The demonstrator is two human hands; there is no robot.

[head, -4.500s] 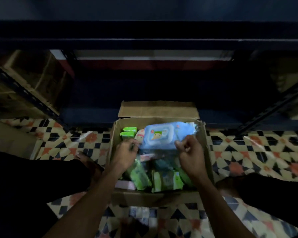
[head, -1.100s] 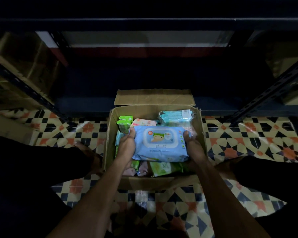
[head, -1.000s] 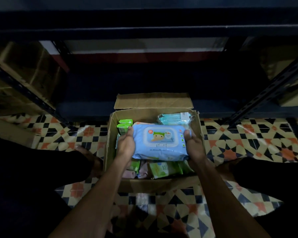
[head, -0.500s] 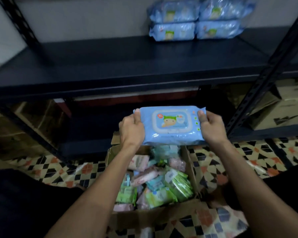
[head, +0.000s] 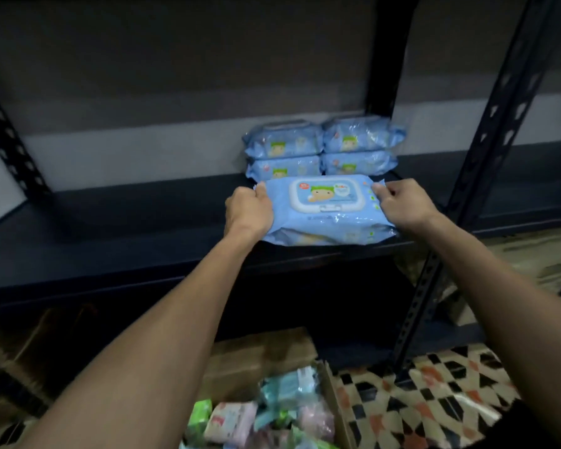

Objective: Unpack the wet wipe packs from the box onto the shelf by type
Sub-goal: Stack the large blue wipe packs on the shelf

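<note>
My left hand (head: 248, 210) and right hand (head: 402, 204) pinch ends of blue wipe pack (head: 324, 212), at shelf (head: 110, 241) near edge, before four matching stacked packs (head: 321, 150). I'd set flat, square against stack, then release.

Setting: dim storage area, low light throughout.

Wall (head: 175, 76): plain, grey, darker above and paler in a band lower down, visible behind the racking.

Upright posts: dark perforated metal, one slanting at right (head: 486, 150), one at the left edge (head: 4, 137), one solid at rear (head: 382, 59).

Floor (head: 434, 406): patterned tiles in cream, black and orange geometric shapes, seen at lower right.

Lower level: deep shadow beneath the racking; brown cardboard cartons (head: 30, 351) at lower left, blurred; another pale carton (head: 544, 273) at far right, detail unclear.
</note>
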